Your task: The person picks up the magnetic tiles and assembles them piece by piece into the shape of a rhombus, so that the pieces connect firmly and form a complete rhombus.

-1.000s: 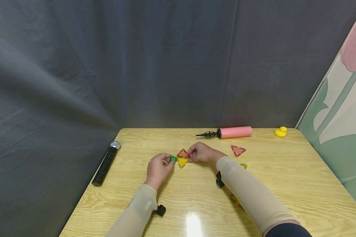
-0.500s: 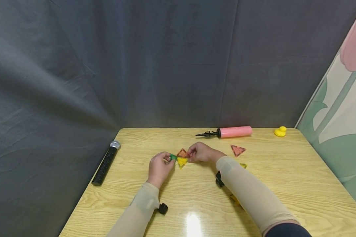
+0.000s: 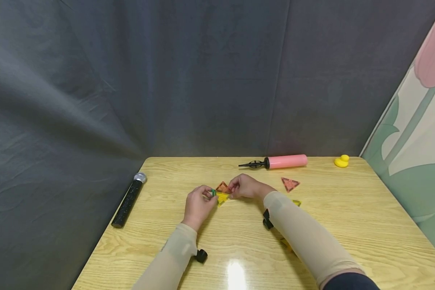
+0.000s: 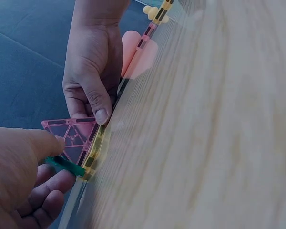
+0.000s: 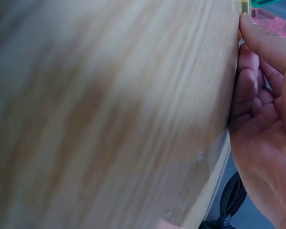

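My left hand (image 3: 197, 205) pinches a translucent green magnetic tile (image 4: 66, 166), which shows nearly edge-on at the left end of the yellow tile. The yellow triangular magnetic tile (image 3: 222, 199) lies on the table. Along its far edge a red triangular magnetic tile (image 4: 72, 138) stands up, pinkish in the wrist views. My right hand (image 3: 248, 187) pinches the right corner of that red tile, thumb tip right at the yellow tile's corner. In the right wrist view, the right thumb (image 5: 264, 40) covers part of this corner, and the other fingers are curled.
On the wooden table (image 3: 159, 241) another red triangle tile (image 3: 290, 184) lies to the right. Yellow tiles (image 3: 297, 203) show partly beside the right sleeve. A pink hand pump (image 3: 288, 161) and yellow rubber duck (image 3: 342, 161) sit at the back; a black microphone (image 3: 128, 201) lies left.
My left hand has shifted slightly right, turning the green tile from face-on to nearly edge-on against the yellow tile's left end. The right hand has stayed in place.
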### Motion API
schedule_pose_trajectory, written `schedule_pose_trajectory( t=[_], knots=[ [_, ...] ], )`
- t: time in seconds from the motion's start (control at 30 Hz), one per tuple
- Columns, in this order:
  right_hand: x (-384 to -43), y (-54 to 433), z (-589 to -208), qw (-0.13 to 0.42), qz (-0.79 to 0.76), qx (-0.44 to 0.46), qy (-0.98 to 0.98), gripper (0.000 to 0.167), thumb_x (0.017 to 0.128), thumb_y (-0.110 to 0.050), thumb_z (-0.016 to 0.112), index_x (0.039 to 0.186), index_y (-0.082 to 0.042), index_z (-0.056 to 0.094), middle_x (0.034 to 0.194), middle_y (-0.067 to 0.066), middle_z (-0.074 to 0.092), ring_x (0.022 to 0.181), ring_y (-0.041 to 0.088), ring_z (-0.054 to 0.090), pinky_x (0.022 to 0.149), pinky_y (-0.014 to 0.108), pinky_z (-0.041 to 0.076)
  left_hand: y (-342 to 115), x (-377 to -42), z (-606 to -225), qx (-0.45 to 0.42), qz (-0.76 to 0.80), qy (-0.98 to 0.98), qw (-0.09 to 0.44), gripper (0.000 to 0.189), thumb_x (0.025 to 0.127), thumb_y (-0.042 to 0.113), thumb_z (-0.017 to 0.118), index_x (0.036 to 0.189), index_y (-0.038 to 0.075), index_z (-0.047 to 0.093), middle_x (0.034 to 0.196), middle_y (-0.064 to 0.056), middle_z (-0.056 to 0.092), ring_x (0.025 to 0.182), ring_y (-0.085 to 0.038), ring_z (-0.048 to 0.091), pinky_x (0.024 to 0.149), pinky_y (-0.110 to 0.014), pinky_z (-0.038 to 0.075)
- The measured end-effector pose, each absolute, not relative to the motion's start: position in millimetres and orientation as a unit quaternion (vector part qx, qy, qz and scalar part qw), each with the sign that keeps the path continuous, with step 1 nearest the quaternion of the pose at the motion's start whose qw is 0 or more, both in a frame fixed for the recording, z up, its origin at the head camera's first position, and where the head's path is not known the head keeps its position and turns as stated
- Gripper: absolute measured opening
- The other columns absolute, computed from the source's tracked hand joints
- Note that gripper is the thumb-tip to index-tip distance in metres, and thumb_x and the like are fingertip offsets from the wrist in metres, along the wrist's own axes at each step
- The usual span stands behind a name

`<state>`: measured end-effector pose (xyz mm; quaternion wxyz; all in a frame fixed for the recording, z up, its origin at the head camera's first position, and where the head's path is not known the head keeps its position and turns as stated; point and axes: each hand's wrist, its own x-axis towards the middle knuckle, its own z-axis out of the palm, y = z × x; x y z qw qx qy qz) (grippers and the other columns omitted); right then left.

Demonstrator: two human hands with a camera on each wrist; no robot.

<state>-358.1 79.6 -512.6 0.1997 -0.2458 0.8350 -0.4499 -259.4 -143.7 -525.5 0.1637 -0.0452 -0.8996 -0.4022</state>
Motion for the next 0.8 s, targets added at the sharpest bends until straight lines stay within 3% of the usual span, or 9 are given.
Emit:
schedule_pose_trajectory(
  t=[0.53, 0.8],
  knots=[
    [-358.5, 81.7, -513.3, 0.213, -0.463, -0.248, 0.824, 0.020, 0.083, 0.002, 0.086, 0.101, -0.004, 0.079, 0.084, 0.004, 0.069, 0.075, 0.012, 0.058, 0.069, 0.026, 0.050, -139.7, -260.1, -527.3, -0.043, -0.411, -0.899, 0.141, 0.025, 0.087, 0.024, 0.089, 0.105, 0.017, 0.074, 0.086, 0.008, 0.068, 0.070, -0.003, 0.066, 0.063, -0.025, 0.057],
    [-356.8, 82.1, -510.8, 0.214, -0.461, -0.248, 0.825, 0.020, 0.084, 0.003, 0.085, 0.102, -0.004, 0.079, 0.084, 0.003, 0.070, 0.075, 0.013, 0.059, 0.069, 0.026, 0.051, -140.0, -261.4, -531.4, -0.055, -0.414, -0.898, 0.138, 0.028, 0.086, 0.023, 0.090, 0.108, 0.016, 0.075, 0.094, 0.002, 0.072, 0.072, -0.002, 0.069, 0.066, -0.022, 0.058]
  ],
)
